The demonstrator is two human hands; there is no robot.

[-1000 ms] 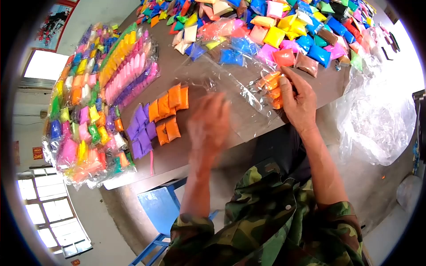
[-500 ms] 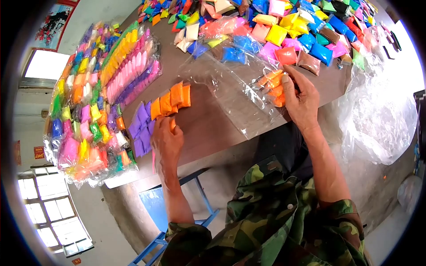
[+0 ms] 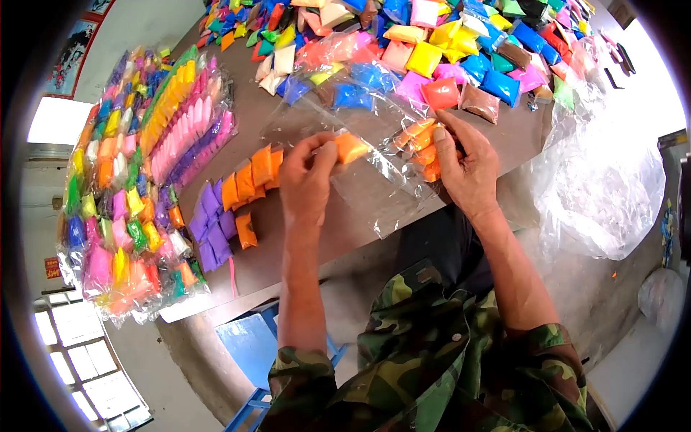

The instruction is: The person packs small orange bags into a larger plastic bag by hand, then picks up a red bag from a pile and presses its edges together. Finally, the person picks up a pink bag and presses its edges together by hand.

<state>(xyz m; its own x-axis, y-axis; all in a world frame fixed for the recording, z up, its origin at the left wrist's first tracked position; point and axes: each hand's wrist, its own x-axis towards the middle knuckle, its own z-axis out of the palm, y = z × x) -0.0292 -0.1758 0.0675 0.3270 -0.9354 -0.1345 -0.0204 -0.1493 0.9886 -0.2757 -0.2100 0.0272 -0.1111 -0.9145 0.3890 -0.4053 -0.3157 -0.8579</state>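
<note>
Head view: left hand (image 3: 306, 180) is pinching a single orange packet (image 3: 351, 147) at the clear plastic bag (image 3: 374, 183). Right hand (image 3: 464, 169) is gripping the bag's far end over the bagged orange packets (image 3: 421, 140), a handful so far. Loose orange packets (image 3: 248, 183) are lying unbagged on the table (image 3: 302, 237) beside purple packets (image 3: 209, 223).

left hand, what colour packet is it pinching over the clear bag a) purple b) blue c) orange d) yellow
C: the left hand pinches an orange packet between thumb and fingers at the clear bag, which the right hand grips at its other side.
</note>
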